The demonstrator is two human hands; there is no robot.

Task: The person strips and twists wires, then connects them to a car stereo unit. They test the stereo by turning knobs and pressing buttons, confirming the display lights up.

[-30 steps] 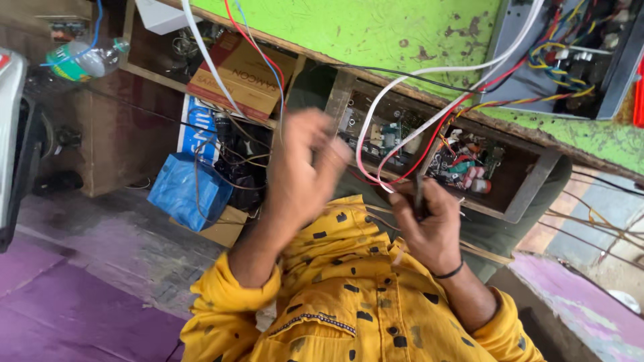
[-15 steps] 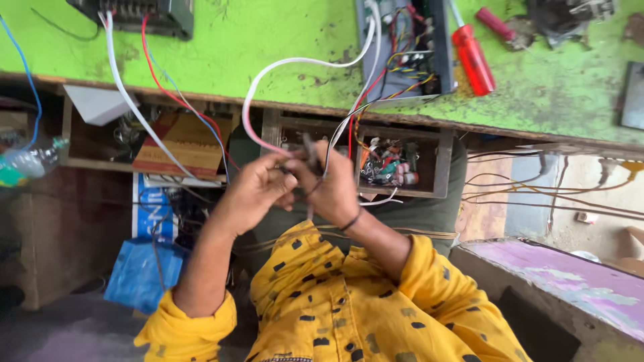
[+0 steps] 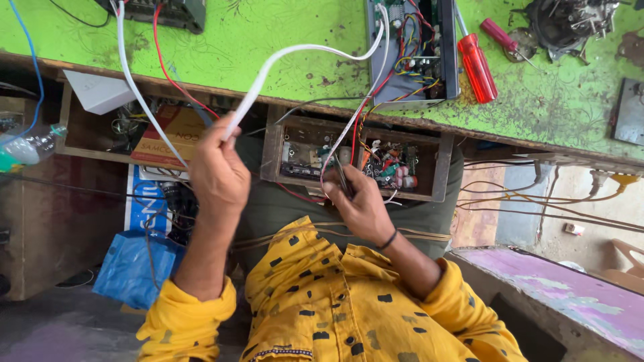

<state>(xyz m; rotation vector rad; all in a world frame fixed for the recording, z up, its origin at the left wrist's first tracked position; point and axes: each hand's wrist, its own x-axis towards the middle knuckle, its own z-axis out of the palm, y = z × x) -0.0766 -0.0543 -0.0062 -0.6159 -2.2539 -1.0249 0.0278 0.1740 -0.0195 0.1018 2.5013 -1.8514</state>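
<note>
My left hand (image 3: 216, 173) is raised and pinches a flat white cable (image 3: 295, 50). The cable arcs up to an open grey electronics box (image 3: 412, 50) on the green table (image 3: 268, 47). A second run of white cable (image 3: 127, 60) drops from the table's far left to the same hand. My right hand (image 3: 362, 204) sits lower, over my lap, closed on a thin dark metal tool (image 3: 343, 175) and some thin red and white wires. Just behind it is an open wooden drawer (image 3: 439, 171) full of small electronic parts.
A red-handled screwdriver (image 3: 477, 64) lies right of the grey box, with a metal motor part (image 3: 567, 23) beyond it. Under the table are a cardboard box (image 3: 171, 134), a plastic bottle (image 3: 27, 147) and a blue bag (image 3: 134, 268). A purple bench (image 3: 570, 295) stands at the right.
My hands were together at the wires; now the left hand has lifted up and to the left with the white cable, while the right stays by the drawer. The view has shifted.
</note>
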